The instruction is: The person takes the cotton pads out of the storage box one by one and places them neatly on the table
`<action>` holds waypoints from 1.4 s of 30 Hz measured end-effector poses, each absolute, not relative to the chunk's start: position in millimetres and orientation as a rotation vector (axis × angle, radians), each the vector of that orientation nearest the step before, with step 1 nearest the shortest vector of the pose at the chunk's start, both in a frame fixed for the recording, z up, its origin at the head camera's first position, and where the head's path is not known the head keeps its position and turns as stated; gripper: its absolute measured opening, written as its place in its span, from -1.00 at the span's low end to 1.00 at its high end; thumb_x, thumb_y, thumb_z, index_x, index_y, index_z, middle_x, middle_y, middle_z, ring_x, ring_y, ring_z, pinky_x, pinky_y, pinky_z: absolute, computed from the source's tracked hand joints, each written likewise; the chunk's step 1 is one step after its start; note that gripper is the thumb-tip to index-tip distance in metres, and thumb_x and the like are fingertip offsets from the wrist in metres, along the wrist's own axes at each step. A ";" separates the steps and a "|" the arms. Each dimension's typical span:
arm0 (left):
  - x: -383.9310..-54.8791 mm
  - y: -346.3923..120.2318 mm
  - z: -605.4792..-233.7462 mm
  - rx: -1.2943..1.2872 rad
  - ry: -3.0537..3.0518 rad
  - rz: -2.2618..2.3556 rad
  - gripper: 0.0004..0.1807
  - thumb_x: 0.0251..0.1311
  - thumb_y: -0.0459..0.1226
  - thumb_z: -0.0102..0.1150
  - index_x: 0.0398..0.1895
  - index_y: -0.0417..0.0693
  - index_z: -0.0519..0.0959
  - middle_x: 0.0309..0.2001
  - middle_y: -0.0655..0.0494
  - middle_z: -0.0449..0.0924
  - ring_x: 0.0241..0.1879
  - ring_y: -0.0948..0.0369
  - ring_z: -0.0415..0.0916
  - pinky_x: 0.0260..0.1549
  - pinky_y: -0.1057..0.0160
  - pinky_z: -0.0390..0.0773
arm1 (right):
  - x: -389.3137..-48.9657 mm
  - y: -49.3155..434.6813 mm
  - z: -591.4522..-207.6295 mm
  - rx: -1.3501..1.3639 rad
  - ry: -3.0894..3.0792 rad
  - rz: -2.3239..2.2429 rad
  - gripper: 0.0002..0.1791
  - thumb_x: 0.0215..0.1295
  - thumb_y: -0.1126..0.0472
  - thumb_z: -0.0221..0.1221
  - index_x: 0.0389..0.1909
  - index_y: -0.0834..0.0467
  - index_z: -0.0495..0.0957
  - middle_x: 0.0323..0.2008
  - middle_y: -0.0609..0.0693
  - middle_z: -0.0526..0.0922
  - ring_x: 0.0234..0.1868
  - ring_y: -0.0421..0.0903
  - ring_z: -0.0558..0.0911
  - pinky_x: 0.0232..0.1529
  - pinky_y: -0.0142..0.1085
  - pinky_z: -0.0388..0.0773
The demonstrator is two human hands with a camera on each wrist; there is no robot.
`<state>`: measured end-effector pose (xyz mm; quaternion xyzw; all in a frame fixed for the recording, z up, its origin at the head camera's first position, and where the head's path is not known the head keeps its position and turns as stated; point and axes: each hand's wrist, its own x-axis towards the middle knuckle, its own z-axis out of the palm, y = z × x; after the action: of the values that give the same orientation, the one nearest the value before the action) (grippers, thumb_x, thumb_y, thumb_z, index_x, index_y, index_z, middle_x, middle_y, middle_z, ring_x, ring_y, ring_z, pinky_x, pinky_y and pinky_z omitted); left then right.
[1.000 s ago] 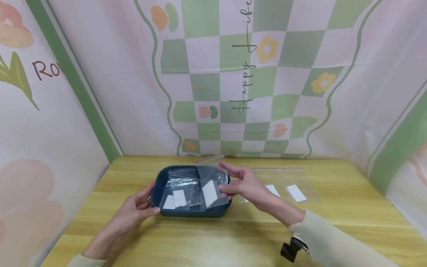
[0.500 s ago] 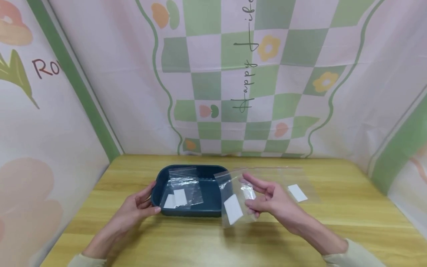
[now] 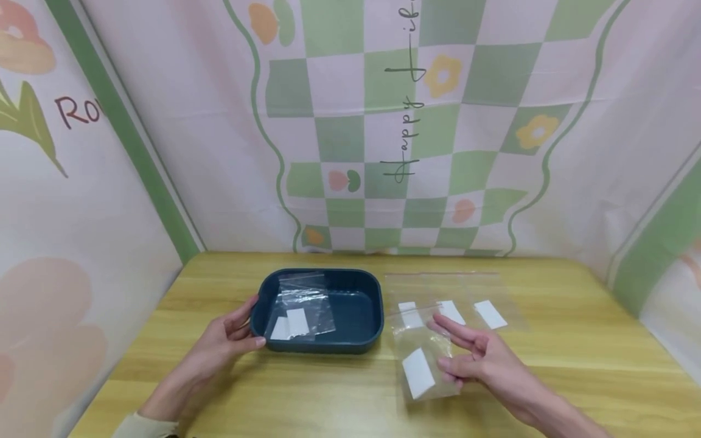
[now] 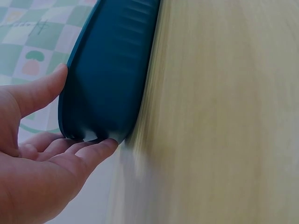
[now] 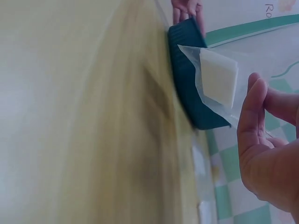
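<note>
A dark blue rectangular tray (image 3: 350, 348) sits on the table. My left hand (image 3: 219, 344) holds its left end, and in the left wrist view the thumb and fingers touch the tray's outside (image 4: 107, 60). Right of the tray and above the table, my right hand (image 3: 487, 365) pinches a clear zip-lock bag (image 3: 418, 374) by its right side. Folded white material shows inside that bag, clearer in the right wrist view, where thumb and fingertips meet at the edge of the bag (image 5: 217, 77). Overlapping clear bags with white pieces (image 3: 298, 322) lie in the tray's left half.
Behind my right hand, several clear zip-lock bags (image 3: 490, 314) with white pieces lie in an overlapping row on the wooden table (image 3: 328, 395). A patterned cloth (image 3: 383, 121) hangs along the table's back edge.
From over the tray's right side, my right hand has carried the bag right and toward me, past the rim and over the table. My left hand stays on the tray.
</note>
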<state>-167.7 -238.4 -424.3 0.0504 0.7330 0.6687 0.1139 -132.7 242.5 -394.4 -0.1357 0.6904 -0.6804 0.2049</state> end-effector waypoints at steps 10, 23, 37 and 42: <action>-169.1 -239.3 -424.9 0.140 2.160 1.947 0.00 0.27 -0.47 0.40 0.69 -0.15 0.06 0.64 -0.16 -0.04 0.49 -0.24 0.20 0.26 0.20 0.52 | -127.7 250.5 -414.3 -0.348 1.854 -1.892 -0.03 0.43 0.38 0.26 0.64 0.35 -0.16 0.62 0.37 -0.10 -0.39 -0.24 0.62 -0.30 -0.38 0.71; -168.8 -239.7 -425.7 0.145 2.155 1.942 0.01 0.25 -0.44 0.43 0.68 -0.15 0.05 0.64 -0.16 -0.04 0.50 -0.24 0.19 0.28 0.18 0.51 | -130.4 256.5 -427.4 -0.354 1.909 -1.810 0.03 0.34 0.42 0.30 0.63 0.39 -0.17 0.62 0.38 -0.14 -0.44 -0.09 0.66 -0.39 -0.31 0.72; -168.4 -240.2 -425.9 0.159 2.157 1.942 0.02 0.25 -0.45 0.43 0.68 -0.18 0.04 0.64 -0.17 -0.04 0.50 -0.25 0.18 0.28 0.19 0.50 | -132.5 253.9 -432.1 -0.423 2.244 -1.600 -0.05 0.31 0.33 0.39 0.55 0.48 0.04 0.26 0.64 0.44 -0.64 -0.09 0.60 -0.62 -0.15 0.71; -168.3 -240.0 -425.4 0.155 2.171 1.935 0.01 0.25 -0.43 0.44 0.68 -0.16 0.05 0.64 -0.17 -0.03 0.50 -0.25 0.19 0.28 0.18 0.50 | -132.8 253.0 -431.7 -0.444 2.367 -1.488 -0.08 0.29 0.31 0.42 0.53 0.47 0.14 -0.27 0.41 0.72 -0.71 -0.10 0.57 -0.69 -0.21 0.65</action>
<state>-168.3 -240.0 -425.4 0.0529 0.7406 0.6601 0.1142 -132.8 253.0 -431.7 -0.1551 0.8260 -0.5193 0.1548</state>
